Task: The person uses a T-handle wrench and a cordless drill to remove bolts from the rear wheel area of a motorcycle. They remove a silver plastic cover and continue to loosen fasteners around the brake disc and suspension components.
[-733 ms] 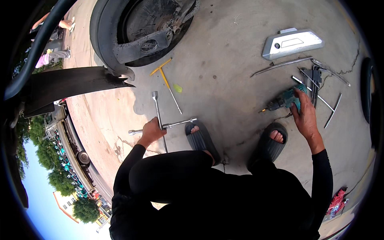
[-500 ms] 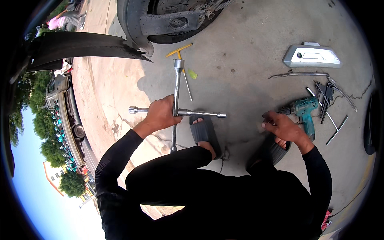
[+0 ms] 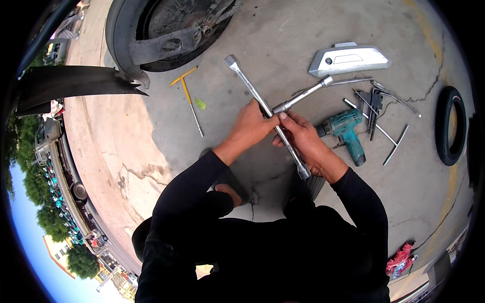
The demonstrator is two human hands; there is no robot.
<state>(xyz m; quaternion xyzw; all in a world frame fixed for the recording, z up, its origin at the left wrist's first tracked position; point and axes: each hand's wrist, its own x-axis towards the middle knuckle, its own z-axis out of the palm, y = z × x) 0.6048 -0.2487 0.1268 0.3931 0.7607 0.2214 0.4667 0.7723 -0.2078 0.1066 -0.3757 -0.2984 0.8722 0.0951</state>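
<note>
A chrome cross-shaped lug wrench (image 3: pixel 254 93) is held tilted in front of my knees. My left hand (image 3: pixel 250 126) is closed around it near the crossing of its bars. At the same crossing my right hand (image 3: pixel 305 141) grips it, thumb on top and fingertips showing past the long bar. One socket end points to the far left, another to the far right over the floor. Just right of my right hand lies a teal and black cordless drill (image 3: pixel 347 130). My sandalled feet are partly hidden under my arms.
A scuffed wheel (image 3: pixel 164 48) and black fender (image 3: pixel 76 83) stand far left. A yellow T-handle tool (image 3: pixel 187 93) lies on the concrete. To the right are a silver cover (image 3: pixel 348 61), black hex keys (image 3: pixel 375 108), a steel T-bar (image 3: pixel 396 145), a tyre (image 3: pixel 442 126) and a red item (image 3: pixel 401 260).
My left hand has moved right with the lug wrench, turning it to a slant. My right hand has come in from beside the drill and taken hold of it. The view has shifted rightward.
</note>
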